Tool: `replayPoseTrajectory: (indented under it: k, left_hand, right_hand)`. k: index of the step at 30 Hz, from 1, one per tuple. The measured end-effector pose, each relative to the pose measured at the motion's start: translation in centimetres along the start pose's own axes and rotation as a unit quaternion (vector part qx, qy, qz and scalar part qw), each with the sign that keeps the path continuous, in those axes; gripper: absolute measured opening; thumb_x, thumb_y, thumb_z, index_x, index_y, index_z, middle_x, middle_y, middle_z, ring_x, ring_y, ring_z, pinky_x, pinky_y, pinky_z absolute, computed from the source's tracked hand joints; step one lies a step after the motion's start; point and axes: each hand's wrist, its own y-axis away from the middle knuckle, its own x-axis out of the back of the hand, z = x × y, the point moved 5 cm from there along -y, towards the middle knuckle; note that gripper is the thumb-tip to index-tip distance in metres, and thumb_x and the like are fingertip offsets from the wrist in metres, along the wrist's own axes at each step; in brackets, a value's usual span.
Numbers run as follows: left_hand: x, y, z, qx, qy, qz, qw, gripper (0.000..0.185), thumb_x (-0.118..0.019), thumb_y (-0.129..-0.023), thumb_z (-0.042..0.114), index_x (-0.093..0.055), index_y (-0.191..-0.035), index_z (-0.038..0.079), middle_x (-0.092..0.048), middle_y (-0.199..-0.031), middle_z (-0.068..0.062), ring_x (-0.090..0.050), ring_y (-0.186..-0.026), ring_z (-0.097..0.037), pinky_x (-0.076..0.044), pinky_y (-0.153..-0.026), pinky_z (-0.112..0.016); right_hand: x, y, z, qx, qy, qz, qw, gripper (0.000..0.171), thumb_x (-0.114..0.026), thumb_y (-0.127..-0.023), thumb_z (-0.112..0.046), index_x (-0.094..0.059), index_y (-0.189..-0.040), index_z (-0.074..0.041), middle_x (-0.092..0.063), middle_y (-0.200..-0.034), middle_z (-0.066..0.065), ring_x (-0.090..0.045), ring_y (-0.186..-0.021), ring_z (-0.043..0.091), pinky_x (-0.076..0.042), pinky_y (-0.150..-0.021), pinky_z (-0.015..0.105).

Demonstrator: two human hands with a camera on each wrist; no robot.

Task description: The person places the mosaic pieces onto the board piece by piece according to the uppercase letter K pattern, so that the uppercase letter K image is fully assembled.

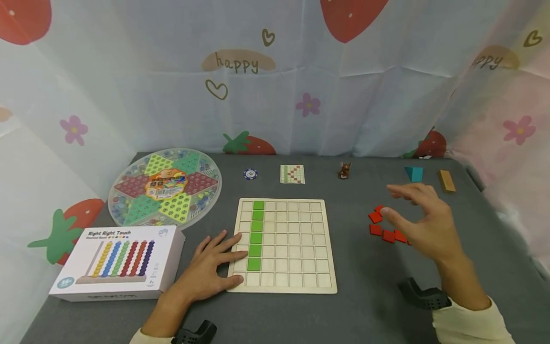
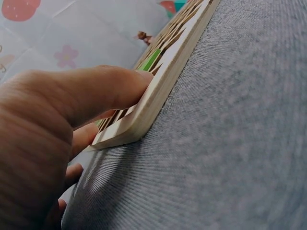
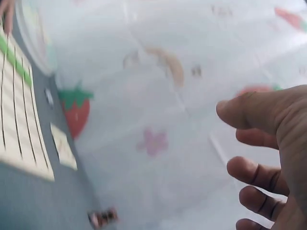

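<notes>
A wooden grid board (image 1: 296, 282) lies flat on the grey table; one column holds several green square tiles (image 1: 257, 234). My left hand (image 1: 211, 268) rests open on the board's left edge, fingers spread, thumb against the front corner (image 2: 125, 135). Several red square tiles (image 1: 384, 229) lie loose to the right of the board. My right hand (image 1: 423, 220) hovers open just above them, fingers relaxed and holding nothing. In the right wrist view the hand (image 3: 268, 158) is seen against the curtain, with the board (image 3: 19, 134) at far left.
A round Chinese checkers set (image 1: 165, 186) sits back left, a white abacus box (image 1: 120, 260) front left. Along the back lie a blue chip (image 1: 250, 174), a pattern card (image 1: 292, 174), a small brown figure (image 1: 344, 170), a teal block (image 1: 414, 173) and a wooden block (image 1: 446, 181). Curtains surround the table.
</notes>
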Motion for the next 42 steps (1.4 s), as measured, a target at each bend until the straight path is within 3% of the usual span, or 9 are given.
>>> replayPoseTrajectory:
  k: [4, 9, 16, 19, 27, 30, 34, 39, 42]
  left_hand:
    - [0.0, 0.0, 0.0, 0.002, 0.003, -0.001, 1.0000, 0.053, -0.074, -0.082, 0.044, -0.066, -0.128, 0.020, -0.037, -0.151, -0.002, -0.020, -0.141, -0.036, -0.003, -0.109, -0.058]
    - [0.0, 0.0, -0.1, 0.004, 0.002, -0.001, 1.0000, 0.053, -0.073, -0.082, 0.044, -0.066, -0.129, 0.020, -0.037, -0.151, -0.002, -0.020, -0.141, -0.035, -0.003, -0.109, -0.058]
    - [0.0, 0.0, -0.1, 0.004, 0.001, -0.001, 1.0000, 0.053, -0.073, -0.082, 0.044, -0.066, -0.128, 0.020, -0.037, -0.151, -0.002, -0.020, -0.141, -0.035, -0.003, -0.109, -0.059]
    - [-0.1, 0.0, -0.2, 0.006, -0.001, -0.002, 1.0000, 0.053, -0.073, -0.082, 0.045, -0.066, -0.128, 0.021, -0.037, -0.151, -0.001, -0.020, -0.142, -0.035, -0.003, -0.109, -0.059]
    - [0.0, 0.0, -0.1, 0.004, -0.004, -0.001, 1.0000, 0.053, -0.073, -0.082, 0.046, -0.067, -0.128, 0.021, -0.038, -0.151, -0.001, -0.020, -0.142, -0.034, -0.004, -0.109, -0.058]
    - [0.0, 0.0, -0.1, 0.004, -0.005, -0.001, 1.0000, 0.052, -0.073, -0.082, 0.046, -0.067, -0.128, 0.021, -0.038, -0.151, -0.001, -0.020, -0.142, -0.035, -0.004, -0.109, -0.059]
    - [0.0, 0.0, -0.1, 0.004, -0.002, 0.000, 1.0000, 0.052, -0.074, -0.082, 0.044, -0.067, -0.128, 0.021, -0.038, -0.151, -0.001, -0.020, -0.142, -0.035, -0.004, -0.109, -0.059]
    - [0.0, 0.0, 0.0, 0.003, -0.003, -0.003, 1.0000, 0.052, -0.073, -0.082, 0.045, -0.067, -0.128, 0.021, -0.038, -0.151, -0.001, -0.020, -0.142, -0.034, -0.004, -0.109, -0.059]
    - [0.0, 0.0, -0.1, 0.003, -0.003, -0.003, 1.0000, 0.052, -0.072, -0.082, 0.046, -0.066, -0.128, 0.021, -0.037, -0.151, -0.001, -0.020, -0.142, -0.034, -0.004, -0.109, -0.059]
  right_hand:
    - [1.2, 0.7, 2.6, -0.033, 0.018, -0.006, 0.999, 0.055, -0.078, -0.068, 0.016, -0.067, -0.119, -0.001, -0.061, -0.105, -0.004, -0.049, -0.098, 0.007, -0.035, -0.080, 0.023]
    - [1.8, 1.8, 6.0, -0.088, 0.036, -0.033, 0.995, 0.046, -0.076, -0.080, 0.002, -0.064, -0.124, -0.002, -0.061, -0.104, 0.010, -0.047, -0.094, 0.003, -0.035, -0.076, 0.026]
    - [1.5, 3.8, 10.4, -0.202, 0.065, -0.122, 0.970, 0.049, -0.069, -0.091, -0.019, -0.055, -0.133, 0.002, -0.058, -0.114, 0.027, -0.048, -0.098, 0.037, -0.039, -0.076, 0.049]
    - [1.3, 4.7, 11.9, -0.233, 0.060, -0.155, 0.958, 0.052, -0.068, -0.092, -0.022, -0.053, -0.135, 0.003, -0.056, -0.117, 0.032, -0.046, -0.102, 0.044, -0.039, -0.076, 0.058]
    - [0.8, 6.2, 14.7, -0.246, 0.070, -0.216, 0.942, 0.051, -0.069, -0.091, -0.021, -0.053, -0.133, 0.005, -0.056, -0.116, 0.032, -0.049, -0.093, 0.033, -0.041, -0.070, 0.044]
    - [0.6, 6.4, 15.2, -0.247, 0.068, -0.227, 0.940, 0.050, -0.069, -0.091, -0.019, -0.054, -0.132, 0.005, -0.054, -0.118, 0.033, -0.050, -0.096, 0.037, -0.043, -0.071, 0.046]
    - [0.5, 6.3, 15.5, -0.250, 0.079, -0.228, 0.938, 0.047, -0.068, -0.092, -0.019, -0.056, -0.130, 0.005, -0.054, -0.117, 0.033, -0.051, -0.099, 0.041, -0.044, -0.074, 0.052]
    - [0.5, 6.2, 15.8, -0.267, 0.111, -0.215, 0.933, 0.044, -0.065, -0.094, -0.026, -0.059, -0.125, 0.005, -0.057, -0.107, 0.026, -0.053, -0.089, 0.033, -0.044, -0.068, 0.043]
    - [0.5, 6.2, 15.9, -0.265, 0.122, -0.214, 0.932, 0.044, -0.066, -0.093, -0.026, -0.061, -0.123, 0.006, -0.055, -0.109, 0.025, -0.053, -0.091, 0.035, -0.044, -0.069, 0.046]
